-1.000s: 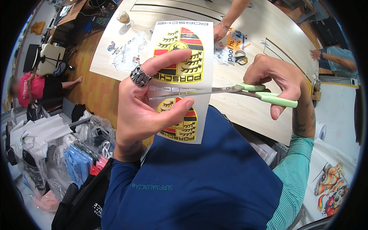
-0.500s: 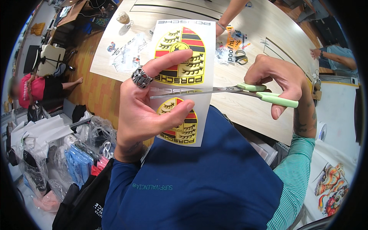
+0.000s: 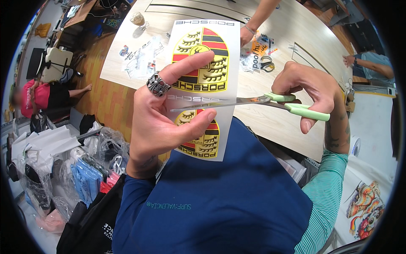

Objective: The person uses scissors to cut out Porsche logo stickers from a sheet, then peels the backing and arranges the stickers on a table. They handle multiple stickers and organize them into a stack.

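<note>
My left hand (image 3: 154, 120) grips a white printed sheet (image 3: 216, 73), its index finger and thumb lying across the face. Two shield-shaped crests in yellow, red and black are printed on the sheet, one above the other, with a strip of lettering between them. A chunky silver ring (image 3: 157, 85) sits on the index finger. In my right hand (image 3: 318, 86) are scissors (image 3: 237, 102) with light green handles. Their blades cross the sheet between the two crests, tips near the base of my left thumb. Whether the blades touch the sheet I cannot tell.
A pale wooden table (image 3: 270, 122) carries a cup (image 3: 137, 19), clear film pieces (image 3: 141, 59), an orange-printed film (image 3: 256, 46) and black-handled scissors (image 3: 267, 64). Another person's hand (image 3: 246, 34) reaches in from the far side. Bagged clothes (image 3: 86, 175) lie at left; a person in pink (image 3: 34, 99) sits beyond.
The sheet, my left hand and the scissors have shifted slightly to the right. The other person's hand has moved a little toward the orange-printed film.
</note>
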Motion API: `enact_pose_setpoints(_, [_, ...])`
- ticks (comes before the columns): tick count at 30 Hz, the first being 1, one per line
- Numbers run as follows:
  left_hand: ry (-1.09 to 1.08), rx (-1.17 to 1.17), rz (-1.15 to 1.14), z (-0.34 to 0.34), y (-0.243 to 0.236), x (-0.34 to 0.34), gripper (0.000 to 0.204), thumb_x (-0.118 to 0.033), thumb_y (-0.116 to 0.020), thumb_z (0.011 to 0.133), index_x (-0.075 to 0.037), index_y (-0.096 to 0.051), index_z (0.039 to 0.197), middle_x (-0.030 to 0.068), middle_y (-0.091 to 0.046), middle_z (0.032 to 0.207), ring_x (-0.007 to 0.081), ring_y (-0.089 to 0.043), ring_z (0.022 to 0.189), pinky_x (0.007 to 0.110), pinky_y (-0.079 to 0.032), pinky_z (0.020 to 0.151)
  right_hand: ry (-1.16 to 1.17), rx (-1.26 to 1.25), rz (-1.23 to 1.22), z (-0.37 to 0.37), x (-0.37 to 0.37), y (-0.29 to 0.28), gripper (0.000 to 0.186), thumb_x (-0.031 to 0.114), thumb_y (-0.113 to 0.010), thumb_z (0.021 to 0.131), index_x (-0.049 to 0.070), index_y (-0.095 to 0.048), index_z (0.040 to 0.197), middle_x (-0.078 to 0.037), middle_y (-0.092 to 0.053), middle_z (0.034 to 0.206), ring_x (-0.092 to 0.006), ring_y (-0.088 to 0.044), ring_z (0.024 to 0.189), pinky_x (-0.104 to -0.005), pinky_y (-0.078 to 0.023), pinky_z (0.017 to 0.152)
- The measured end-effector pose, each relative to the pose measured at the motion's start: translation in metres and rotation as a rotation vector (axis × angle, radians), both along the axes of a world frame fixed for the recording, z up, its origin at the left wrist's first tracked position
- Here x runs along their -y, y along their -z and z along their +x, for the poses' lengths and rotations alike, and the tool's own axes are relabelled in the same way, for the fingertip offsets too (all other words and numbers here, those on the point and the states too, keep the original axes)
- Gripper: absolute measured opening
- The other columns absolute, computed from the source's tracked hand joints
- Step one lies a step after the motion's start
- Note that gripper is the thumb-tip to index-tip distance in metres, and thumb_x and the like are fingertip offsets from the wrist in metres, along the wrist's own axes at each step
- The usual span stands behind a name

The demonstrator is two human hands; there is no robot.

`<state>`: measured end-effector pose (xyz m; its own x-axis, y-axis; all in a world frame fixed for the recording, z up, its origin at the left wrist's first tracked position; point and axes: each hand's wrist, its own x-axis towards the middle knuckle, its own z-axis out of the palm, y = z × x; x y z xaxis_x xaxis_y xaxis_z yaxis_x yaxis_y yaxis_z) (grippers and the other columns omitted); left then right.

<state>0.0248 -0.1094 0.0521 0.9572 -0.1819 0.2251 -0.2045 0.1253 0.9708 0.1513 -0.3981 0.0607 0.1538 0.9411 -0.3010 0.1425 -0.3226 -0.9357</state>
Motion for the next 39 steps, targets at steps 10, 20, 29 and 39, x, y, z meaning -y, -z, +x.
enact_pose_setpoints(10, [-0.003, -0.004, 0.014, -0.001, 0.003, -0.001, 0.067, 0.009, -0.074, 0.075, 0.01, -0.051, 0.138, 0.0183, -0.062, 0.129, 0.0197, -0.062, 0.116, 0.031, -0.051, 0.101, -0.006, 0.04, -0.02, 0.002, -0.001, 0.0, 0.077, 0.074, -0.08, 0.06, 0.006, -0.045, 0.056, 0.001, -0.043, 0.052, -0.0109, -0.044, 0.044, -0.0261, -0.027, 0.042])
enact_pose_setpoints(20, [0.003, 0.028, 0.034, 0.0, 0.006, -0.001, 0.067, 0.011, -0.075, 0.075, 0.009, -0.051, 0.137, 0.0181, -0.061, 0.131, 0.0197, -0.061, 0.118, 0.031, -0.051, 0.101, -0.073, -0.011, 0.001, 0.006, -0.002, -0.003, 0.059, 0.05, -0.087, 0.067, 0.0, -0.056, 0.066, 0.0, -0.049, 0.057, -0.0091, -0.045, 0.052, -0.0271, -0.031, 0.048])
enact_pose_setpoints(29, [-0.007, -0.027, 0.038, 0.0, 0.004, 0.001, 0.07, 0.006, -0.077, 0.075, 0.011, -0.049, 0.138, 0.0183, -0.062, 0.127, 0.0201, -0.061, 0.118, 0.032, -0.048, 0.102, -0.055, -0.005, -0.019, 0.006, -0.001, -0.004, 0.06, 0.051, -0.086, 0.068, 0.0, -0.054, 0.065, 0.0, -0.048, 0.057, -0.0093, -0.044, 0.052, -0.0282, -0.031, 0.048])
enact_pose_setpoints(39, [0.049, -0.138, 0.064, 0.002, -0.004, -0.008, 0.064, -0.001, -0.08, 0.078, 0.006, -0.055, 0.136, 0.0139, -0.062, 0.125, 0.0165, -0.059, 0.116, 0.03, -0.047, 0.102, -0.114, 0.074, -0.039, 0.013, 0.0, 0.0, 0.067, 0.06, -0.082, 0.071, 0.002, -0.049, 0.065, -0.003, -0.043, 0.057, -0.0136, -0.041, 0.053, -0.0349, -0.029, 0.049])
